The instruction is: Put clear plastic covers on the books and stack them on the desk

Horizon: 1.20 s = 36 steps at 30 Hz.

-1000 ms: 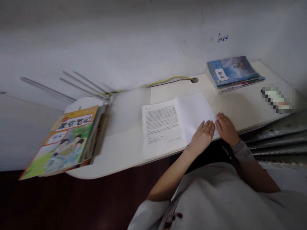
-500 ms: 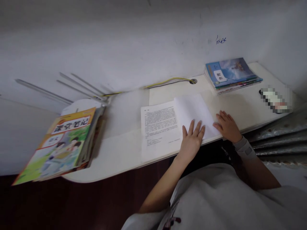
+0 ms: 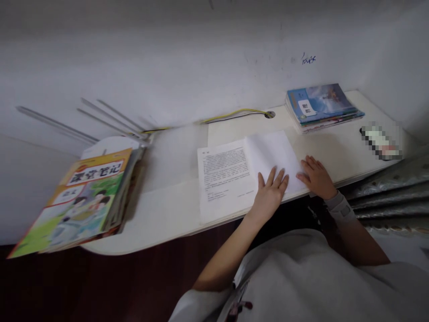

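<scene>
Desk (image 3: 170, 210), book (image 3: 246, 172) beneath left fingers (image 3: 271, 177)

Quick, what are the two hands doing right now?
Left hand: open, fingers spread on the blank page.
Right hand: open, at that page's outer edge.

The yellow-green book (image 3: 77, 201) reads "课堂笔记" and "语文", the blue book (image 3: 323, 102) "物理".
</scene>
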{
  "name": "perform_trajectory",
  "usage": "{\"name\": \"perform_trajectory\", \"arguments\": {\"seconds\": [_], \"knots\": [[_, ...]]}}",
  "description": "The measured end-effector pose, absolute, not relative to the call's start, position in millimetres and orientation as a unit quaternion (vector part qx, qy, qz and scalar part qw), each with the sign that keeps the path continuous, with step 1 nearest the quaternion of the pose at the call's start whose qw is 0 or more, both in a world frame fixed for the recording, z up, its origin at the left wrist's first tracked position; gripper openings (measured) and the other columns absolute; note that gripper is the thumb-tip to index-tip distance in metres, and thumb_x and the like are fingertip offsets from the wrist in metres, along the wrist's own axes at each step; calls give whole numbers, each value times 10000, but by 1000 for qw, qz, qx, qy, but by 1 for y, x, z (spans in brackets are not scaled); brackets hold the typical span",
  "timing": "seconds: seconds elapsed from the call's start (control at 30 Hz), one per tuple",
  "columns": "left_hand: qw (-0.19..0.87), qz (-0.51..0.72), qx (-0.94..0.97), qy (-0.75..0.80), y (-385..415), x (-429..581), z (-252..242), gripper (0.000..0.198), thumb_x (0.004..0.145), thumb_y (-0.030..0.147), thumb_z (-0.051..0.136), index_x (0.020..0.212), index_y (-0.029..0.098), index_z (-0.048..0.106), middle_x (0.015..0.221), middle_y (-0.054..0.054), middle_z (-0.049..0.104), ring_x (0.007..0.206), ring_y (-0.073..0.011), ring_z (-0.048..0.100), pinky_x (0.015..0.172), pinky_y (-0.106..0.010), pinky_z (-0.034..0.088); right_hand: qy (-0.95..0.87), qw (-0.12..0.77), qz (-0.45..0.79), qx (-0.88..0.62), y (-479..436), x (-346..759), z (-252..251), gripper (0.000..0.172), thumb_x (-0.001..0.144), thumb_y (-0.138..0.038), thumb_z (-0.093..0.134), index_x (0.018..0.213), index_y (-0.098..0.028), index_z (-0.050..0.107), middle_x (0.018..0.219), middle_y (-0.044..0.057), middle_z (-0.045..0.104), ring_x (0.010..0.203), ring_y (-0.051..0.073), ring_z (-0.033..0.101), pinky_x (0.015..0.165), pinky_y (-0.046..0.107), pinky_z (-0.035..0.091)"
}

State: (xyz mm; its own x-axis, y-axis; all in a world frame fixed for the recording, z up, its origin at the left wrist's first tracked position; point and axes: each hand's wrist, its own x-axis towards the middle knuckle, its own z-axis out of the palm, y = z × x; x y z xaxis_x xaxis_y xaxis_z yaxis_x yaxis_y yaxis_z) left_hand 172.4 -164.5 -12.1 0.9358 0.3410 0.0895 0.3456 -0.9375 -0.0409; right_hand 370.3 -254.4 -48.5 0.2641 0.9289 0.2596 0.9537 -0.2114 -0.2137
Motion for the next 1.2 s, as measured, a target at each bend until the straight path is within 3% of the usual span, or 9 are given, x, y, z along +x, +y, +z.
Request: {"name": "perform_trajectory", "arguments": {"seconds": [0.8, 1.2], "knots": [[11, -9, -985, -170, -167, 188, -9, 478, 975, 137, 322, 1446, 148, 405, 1536, -143, 350, 1450, -335, 237, 1060, -701, 302, -605, 158, -38, -779, -254, 373, -53, 707, 957, -581, 304, 1339, -19, 502, 1440, 276, 442, 1371, 336, 392, 1094, 497, 332], [13, -5, -988, -153, -166, 194, -8, 471, 982, 152, 318, 1443, 162, 413, 1545, -132, 339, 1452, -331, 233, 1063, -681, 316, -616, 154, -47, -771, -255, 377, -58, 676, 960, -558, 318, 1354, -38, 492, 1449, 268, 436, 1371, 341, 392, 1087, 511, 339]]}}
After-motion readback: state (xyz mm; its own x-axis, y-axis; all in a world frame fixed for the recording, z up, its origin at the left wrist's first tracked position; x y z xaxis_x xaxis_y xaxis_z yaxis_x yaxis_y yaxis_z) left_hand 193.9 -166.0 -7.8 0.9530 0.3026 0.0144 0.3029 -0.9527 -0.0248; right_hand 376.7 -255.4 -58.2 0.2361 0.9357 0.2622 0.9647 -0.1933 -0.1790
